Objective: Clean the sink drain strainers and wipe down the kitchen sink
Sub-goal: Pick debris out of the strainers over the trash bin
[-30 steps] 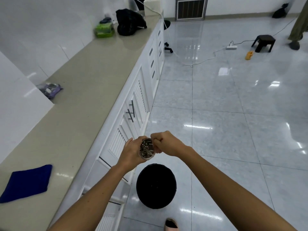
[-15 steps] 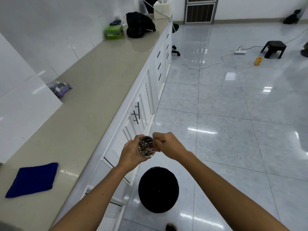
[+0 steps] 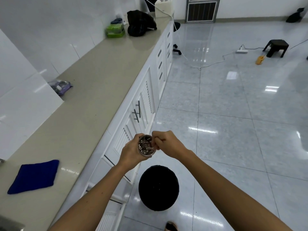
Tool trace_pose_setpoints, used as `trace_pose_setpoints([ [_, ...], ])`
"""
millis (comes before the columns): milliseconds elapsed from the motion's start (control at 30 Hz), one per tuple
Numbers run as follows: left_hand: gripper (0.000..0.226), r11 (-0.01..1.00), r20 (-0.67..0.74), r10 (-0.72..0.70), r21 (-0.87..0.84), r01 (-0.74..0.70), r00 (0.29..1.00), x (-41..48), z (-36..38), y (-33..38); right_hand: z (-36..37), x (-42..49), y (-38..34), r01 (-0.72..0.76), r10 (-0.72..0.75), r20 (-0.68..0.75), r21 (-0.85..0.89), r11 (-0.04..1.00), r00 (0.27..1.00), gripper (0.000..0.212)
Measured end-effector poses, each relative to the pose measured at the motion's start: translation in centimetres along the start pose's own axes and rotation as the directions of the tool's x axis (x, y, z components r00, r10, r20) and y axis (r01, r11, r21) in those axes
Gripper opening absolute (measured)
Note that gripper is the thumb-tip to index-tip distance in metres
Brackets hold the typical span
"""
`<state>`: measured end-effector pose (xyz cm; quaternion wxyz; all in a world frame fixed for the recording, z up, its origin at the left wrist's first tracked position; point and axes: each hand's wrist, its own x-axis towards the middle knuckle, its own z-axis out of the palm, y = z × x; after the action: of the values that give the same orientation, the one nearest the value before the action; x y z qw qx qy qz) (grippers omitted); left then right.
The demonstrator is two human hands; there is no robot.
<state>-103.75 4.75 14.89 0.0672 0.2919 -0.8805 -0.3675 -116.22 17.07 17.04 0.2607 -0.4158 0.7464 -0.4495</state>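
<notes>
A long beige countertop (image 3: 103, 77) runs along the white tiled wall. On its far end stand a green container (image 3: 115, 31) and, just beside it, a black bag (image 3: 140, 24). A purple packet (image 3: 60, 86) lies nearer, against the wall. Below are white louvred cabinets (image 3: 146, 97) with 2 metal handles (image 3: 138, 112). On the glossy floor (image 3: 233, 130) lie a white power strip (image 3: 242, 51), a small black stool (image 3: 275, 47) and an orange object (image 3: 260, 60).

One wide-angle view, from the person's head, faces forward and down. The bench (image 3: 93, 90) runs from near left to the far end; the floor (image 3: 233, 130) fills the right. Nearest, low centre, the left hand (image 3: 131, 151) and right hand (image 3: 169, 144) meet at the strainer (image 3: 145, 146). Edges bow, probably from the lens.
</notes>
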Motion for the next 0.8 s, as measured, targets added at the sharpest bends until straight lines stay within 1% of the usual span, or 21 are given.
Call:
trace_pose_setpoints([
  [67, 0.073, 1.000, -0.007, -0.012, -0.024, 0.012, 1.000, -0.1, -0.1, 0.3, -0.2, 0.2, 0.0, -0.013, 0.020, -0.117, 0.065, 0.998, 0.993, 0.027],
  [100, 0.073, 0.999, -0.012, -0.019, -0.042, 0.019, 1.000, -0.1, -0.1, 0.5, -0.2, 0.2, 0.1, -0.023, 0.033, -0.115, 0.087, 0.996, 0.993, 0.026],
  [200, 0.075, 0.998, -0.012, -0.020, -0.065, 0.019, 1.000, -0.2, -0.3, 0.8, -0.2, 0.0, -0.3, -0.048, 0.046, 0.022, 0.107, 0.993, 0.999, 0.026],
  [233, 0.075, 0.998, -0.013, -0.021, -0.067, 0.020, 1.000, -0.3, -0.3, 0.9, -0.4, 0.0, -0.3, -0.055, 0.054, 0.016, 0.115, 0.992, 0.998, 0.026],
  [300, 0.076, 0.996, -0.023, -0.023, -0.087, 0.021, 0.999, -0.5, -0.2, 0.8, -0.8, 0.1, -0.1, -0.057, 0.070, -0.086, 0.152, 0.987, 0.994, 0.027],
  [333, 0.076, 0.994, -0.030, -0.022, -0.103, 0.019, 0.999, -0.5, -0.2, 0.8, -1.0, 0.1, -0.2, -0.051, 0.070, -0.112, 0.158, 0.986, 0.991, 0.028],
  [367, 0.077, 0.993, -0.034, -0.019, -0.118, 0.015, 0.999, -0.5, -0.1, 0.9, -1.0, 0.1, -0.4, -0.046, 0.060, -0.091, 0.151, 0.987, 0.994, 0.028],
  [433, 0.076, 0.990, -0.022, -0.012, -0.139, 0.008, 1.000, -0.6, -0.2, 0.9, -0.9, 0.0, -0.9, -0.046, 0.043, 0.040, 0.101, 0.994, 0.998, 0.031],
  [467, 0.076, 0.989, -0.015, -0.011, -0.146, 0.009, 1.000, -0.7, -0.2, 0.9, -1.1, -0.1, -1.2, -0.053, 0.047, 0.083, 0.064, 0.997, 0.995, 0.032],
  [500, 0.075, 0.989, -0.011, -0.010, -0.149, 0.008, 1.000, -0.8, -0.2, 0.8, -1.5, 0.0, -1.2, -0.056, 0.053, 0.085, 0.039, 0.998, 0.995, 0.032],
  [600, 0.078, 0.988, -0.027, 0.009, -0.151, -0.013, 1.000, -1.1, -0.3, 0.6, -2.4, 0.4, -1.4, -0.028, 0.025, -0.050, -0.072, 0.997, 0.998, 0.032],
  [633, 0.078, 0.987, -0.033, 0.016, -0.158, -0.021, 0.999, -1.1, -0.4, 0.6, -2.4, 0.4, -1.5, -0.014, 0.010, -0.041, -0.101, 0.995, 0.999, 0.033],
  [733, 0.078, 0.987, -0.021, 0.034, -0.156, -0.037, 0.999, -1.1, -0.8, 0.8, -2.4, 0.2, -2.3, 0.015, 0.007, 0.148, -0.146, 0.989, 0.989, 0.036],
  [767, 0.078, 0.989, -0.013, 0.042, -0.141, -0.043, 0.999, -1.1, -0.8, 0.7, -2.7, 0.3, -2.3, 0.009, 0.019, 0.159, -0.169, 0.986, 0.987, 0.035],
  [800, 0.078, 0.990, -0.016, 0.049, -0.129, -0.051, 0.999, -1.2, -0.9, 0.8, -3.0, 0.5, -2.5, 0.005, 0.020, 0.127, -0.198, 0.980, 0.992, 0.034],
])
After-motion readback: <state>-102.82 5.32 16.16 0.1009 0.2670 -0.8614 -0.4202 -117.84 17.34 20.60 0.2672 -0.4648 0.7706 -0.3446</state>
